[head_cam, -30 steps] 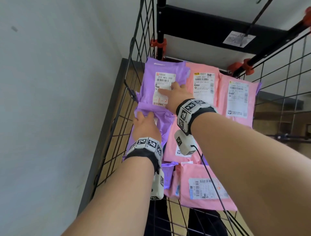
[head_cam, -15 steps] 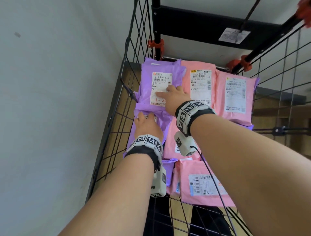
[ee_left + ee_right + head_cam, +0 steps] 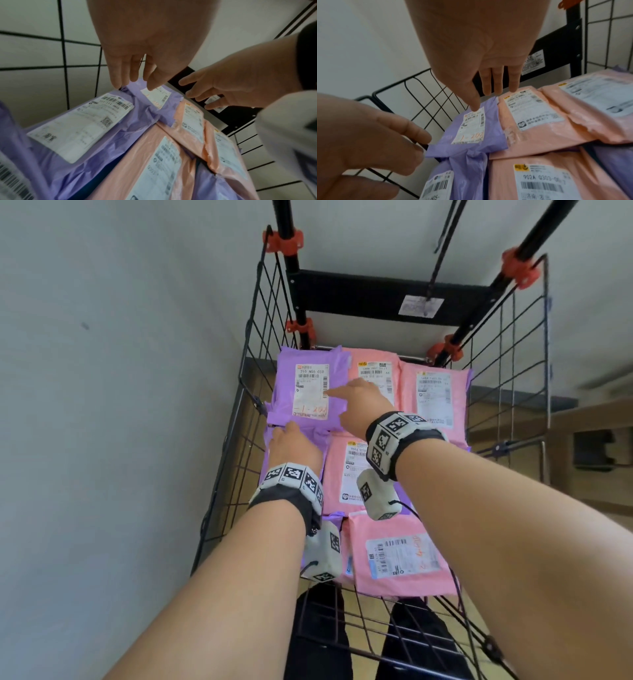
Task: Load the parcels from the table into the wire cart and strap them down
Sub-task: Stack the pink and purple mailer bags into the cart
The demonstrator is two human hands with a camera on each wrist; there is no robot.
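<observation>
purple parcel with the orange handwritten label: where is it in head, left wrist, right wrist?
Head: purple parcel in the far left corner of the wire cart, upper centre.
Left wrist: purple parcel small, centre, just below the left hand.
Right wrist: purple parcel at centre, under the right hand.
Shared landmark: its white label with orange handwriting, beside a pink parcel.

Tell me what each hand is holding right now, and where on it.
Neither hand grips anything. The left hand has straight fingers at the near edge of the far purple parcel; the right hand hovers open, its thumb at that parcel's label.
</observation>
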